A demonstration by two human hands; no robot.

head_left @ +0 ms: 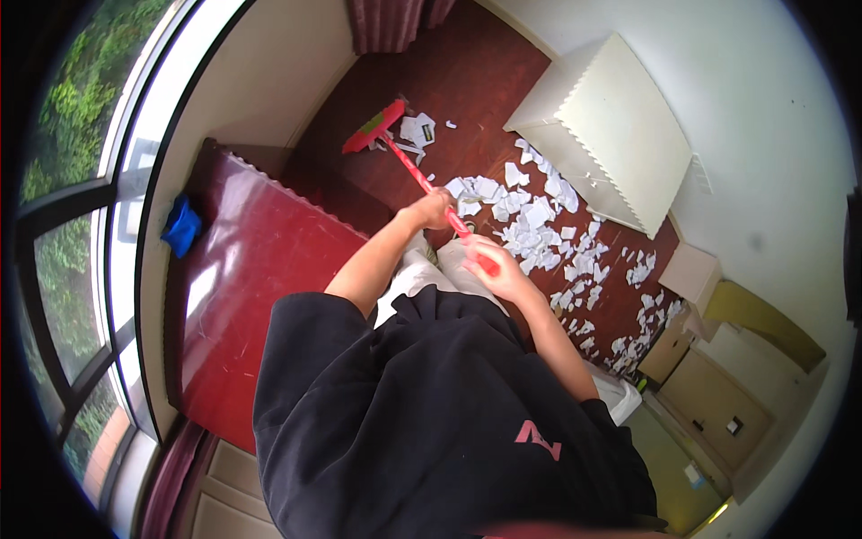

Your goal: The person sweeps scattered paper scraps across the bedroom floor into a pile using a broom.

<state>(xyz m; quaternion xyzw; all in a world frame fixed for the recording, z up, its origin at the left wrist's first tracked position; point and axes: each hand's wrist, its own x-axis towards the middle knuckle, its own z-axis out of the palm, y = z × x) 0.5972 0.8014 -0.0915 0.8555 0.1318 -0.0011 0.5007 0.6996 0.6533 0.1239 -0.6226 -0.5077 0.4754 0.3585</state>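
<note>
My left hand (431, 209) is wrapped round the red handle of a broom (409, 167), partway along it. Closer to my body, my right hand (499, 269) grips the same handle near its end. The broom's red and green head (373, 128) rests on the dark red floor at the far left, touching or beside some white paper pieces (417, 130). A large spread of torn white paper scraps (530, 229) lies to the right of the handle, running toward the lower right. The bristles are hard to make out.
At left stands a glossy red table (260, 260) with a blue object (181, 226) by the window. A white cabinet (620, 126) stands at the far right. Along the right wall are a cardboard box (690, 274) and a bed-like frame (714, 409). A purple curtain (386, 22) hangs at the back.
</note>
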